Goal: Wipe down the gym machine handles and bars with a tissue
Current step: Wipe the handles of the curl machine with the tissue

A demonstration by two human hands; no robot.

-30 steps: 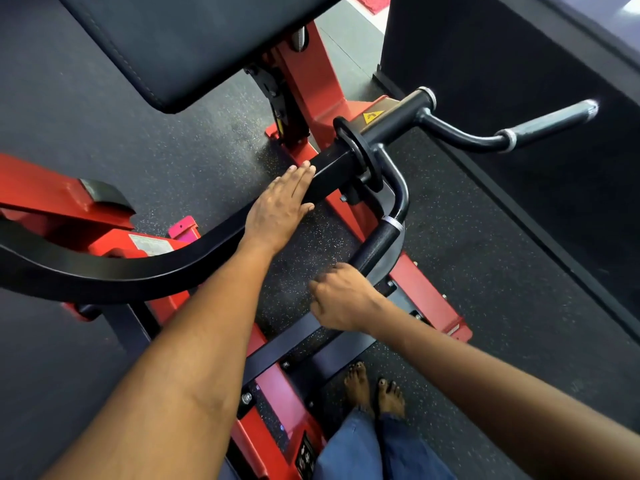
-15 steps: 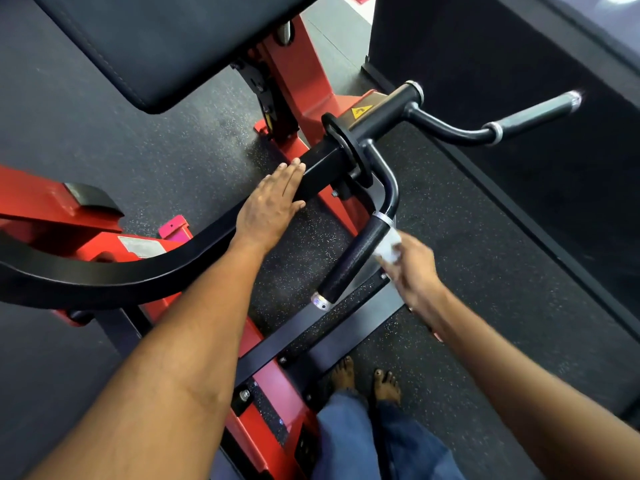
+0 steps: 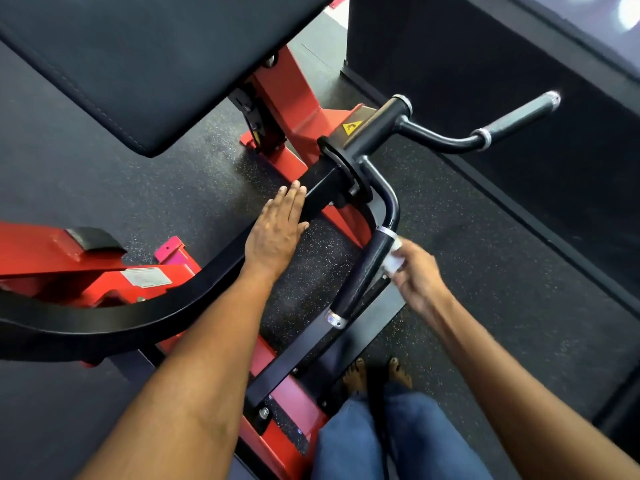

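Head view: on the red steel machine frame (image 3: 294, 95), a yellow triangular warning sticker (image 3: 352, 127) sits just beyond the black pivot hub (image 3: 341, 164); its symbol is too small to make out. A pale rectangular label (image 3: 147, 277) lies on the frame's red base well to the left of the hub, its print unreadable.

From the hub, the near black textured handle grip (image 3: 367, 271) runs down toward the person, capped by silver rings at both ends. The crumpled white tissue (image 3: 393, 258) is pressed against the upper right side of this grip, just below the top ring. The right hand (image 3: 417, 275) pinches the tissue between curled fingertips and thumb, beside the grip rather than wrapped round it. The left hand (image 3: 277, 233) lies flat, fingers straight and together, on the curved black lever arm (image 3: 138, 317) just short of the hub, holding nothing.

Right of the hub, the far grey handle grip (image 3: 519, 116) juts out over the dark speckled rubber floor (image 3: 485, 254), well apart from both hands, with a black wall panel (image 3: 467, 46) behind it. A black padded cushion (image 3: 138, 64) overhangs to the hub's upper left. Bare feet (image 3: 356, 375) and blue jeans (image 3: 398, 441) stand below the near grip, beside the frame's black base bar (image 3: 311, 348).
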